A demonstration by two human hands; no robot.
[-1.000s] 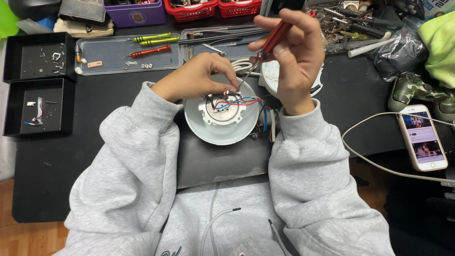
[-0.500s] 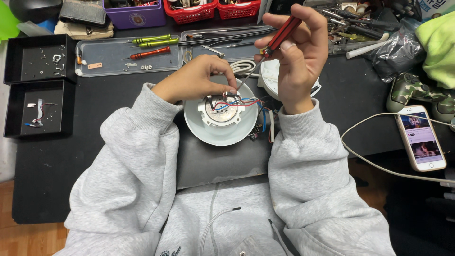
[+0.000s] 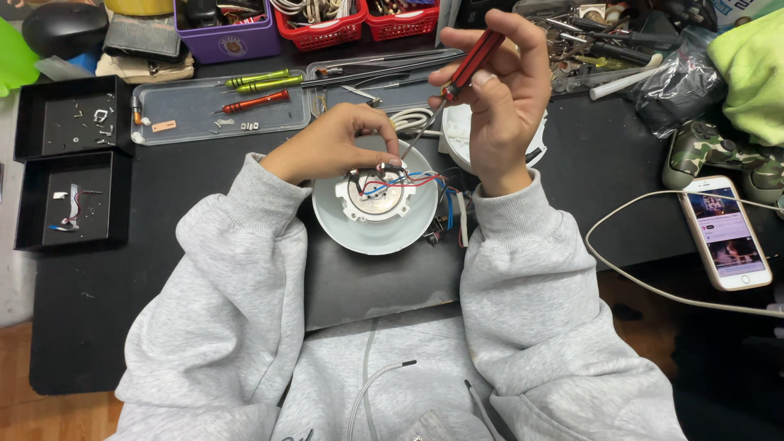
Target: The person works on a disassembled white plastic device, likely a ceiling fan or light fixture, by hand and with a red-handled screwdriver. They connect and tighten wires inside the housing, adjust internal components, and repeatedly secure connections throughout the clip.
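Note:
A round white device housing (image 3: 377,220) lies open on a grey mat (image 3: 384,278), with red, blue and black wires (image 3: 408,181) running out of its middle. My left hand (image 3: 331,147) rests on the housing's far rim, its fingertips pinching a small part at the wires. My right hand (image 3: 500,98) is raised above and to the right, holding a red-handled screwdriver (image 3: 472,59) tilted, its thin shaft pointing down toward the wires. Both arms wear grey sweatshirt sleeves.
A clear tray (image 3: 192,110) with green and red screwdrivers lies at the back left. Two black trays (image 3: 69,163) hold small screws at the left. A phone (image 3: 725,233) with a white cable sits at the right. Red baskets (image 3: 327,20) line the back.
My right hand has lifted slightly and moved right with the screwdriver. My left hand's fingers have closed in over the wires on the housing.

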